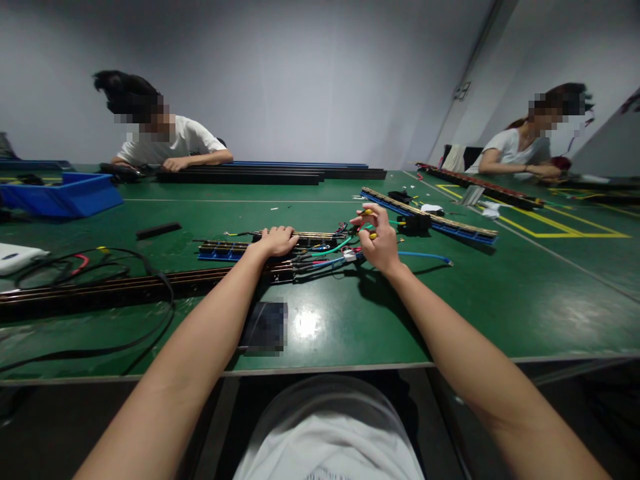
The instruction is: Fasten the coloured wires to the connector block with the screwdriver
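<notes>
My left hand (278,241) lies across a black rail with copper strips (320,235), its fingers bent over the rail. Beside it my right hand (379,241) is raised above the wire ends, closed around a pliers-like tool with yellow and black handles (369,212); its jaws are hidden. Below the right hand run green, red and blue wires, with a white tag (349,255) among them. The blue wire (425,255) sticks out to the right. A blue-based rail (220,251) and a longer black copper-lined rail (190,279) lie near my left forearm.
A dark phone-like slab (267,325) lies near the table's front edge. Black cable (170,300) loops at left, before a blue bin (75,197). Another blue rail (440,223) lies at right. Two people (183,140) sit across the green table (500,307), with black bars (240,177) near one.
</notes>
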{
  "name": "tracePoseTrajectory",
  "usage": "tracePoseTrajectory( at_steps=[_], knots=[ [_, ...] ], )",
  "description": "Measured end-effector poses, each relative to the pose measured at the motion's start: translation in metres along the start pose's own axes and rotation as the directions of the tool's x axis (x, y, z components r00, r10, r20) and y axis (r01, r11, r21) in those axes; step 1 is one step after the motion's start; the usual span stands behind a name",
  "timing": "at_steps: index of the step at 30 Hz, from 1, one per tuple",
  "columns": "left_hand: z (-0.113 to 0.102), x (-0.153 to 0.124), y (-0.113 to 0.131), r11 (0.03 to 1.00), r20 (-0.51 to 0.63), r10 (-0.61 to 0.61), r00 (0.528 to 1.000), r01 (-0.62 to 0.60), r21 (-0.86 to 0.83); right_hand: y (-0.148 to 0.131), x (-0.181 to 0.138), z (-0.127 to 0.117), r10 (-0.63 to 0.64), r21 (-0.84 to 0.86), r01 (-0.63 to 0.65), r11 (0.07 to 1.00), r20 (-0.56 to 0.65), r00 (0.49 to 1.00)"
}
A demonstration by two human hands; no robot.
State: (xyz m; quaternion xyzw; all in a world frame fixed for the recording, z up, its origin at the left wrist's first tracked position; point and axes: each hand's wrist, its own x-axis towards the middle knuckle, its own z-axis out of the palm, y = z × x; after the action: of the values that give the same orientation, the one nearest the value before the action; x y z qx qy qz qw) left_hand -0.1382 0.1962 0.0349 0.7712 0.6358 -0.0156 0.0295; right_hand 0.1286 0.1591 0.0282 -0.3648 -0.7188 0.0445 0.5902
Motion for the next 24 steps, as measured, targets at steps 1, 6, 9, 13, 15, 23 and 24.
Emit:
tracePoseTrajectory(
  at_steps=[1, 6, 9, 13, 15, 23, 24],
  knots=[
    [0.0, 0.0, 0.0, 1.0, 0.0, 0.0, 1.0, 0.0, 0.0, 0.002, -0.001, 0.001, 0.003, 0.001, -0.003, 1.0, 0.04, 0.999],
    [0.002, 0.002, -0.002, 1.0, -0.008, 0.011, 1.0, -0.011, -0.002, 0.011, -0.004, 0.004, -0.062, 0.025, 0.056, 0.998, 0.316, 0.947],
    [0.003, 0.002, -0.002, 1.0, -0.009, 0.005, 1.0, -0.005, 0.002, 0.012, -0.004, 0.007, -0.172, 0.018, 0.18, 0.984, 0.405, 0.898],
    [0.003, 0.002, -0.002, 1.0, -0.011, 0.002, 1.0, -0.002, 0.009, 0.006, -0.004, 0.01, -0.148, -0.021, 0.165, 0.986, 0.344, 0.927],
    [0.003, 0.002, -0.002, 1.0, -0.011, 0.0, 1.0, 0.0, 0.009, 0.002, -0.005, 0.01, -0.071, -0.045, 0.082, 0.996, 0.202, 0.977],
    [0.004, 0.003, -0.002, 1.0, -0.014, -0.005, 1.0, 0.006, 0.014, -0.013, -0.004, -0.002, -0.06, 0.057, 0.072, 0.996, -0.189, 0.98],
    [0.004, 0.003, -0.002, 1.0, -0.012, -0.005, 1.0, 0.005, 0.016, -0.013, -0.004, -0.003, -0.06, 0.073, 0.076, 0.994, -0.191, 0.98]
  ],
)
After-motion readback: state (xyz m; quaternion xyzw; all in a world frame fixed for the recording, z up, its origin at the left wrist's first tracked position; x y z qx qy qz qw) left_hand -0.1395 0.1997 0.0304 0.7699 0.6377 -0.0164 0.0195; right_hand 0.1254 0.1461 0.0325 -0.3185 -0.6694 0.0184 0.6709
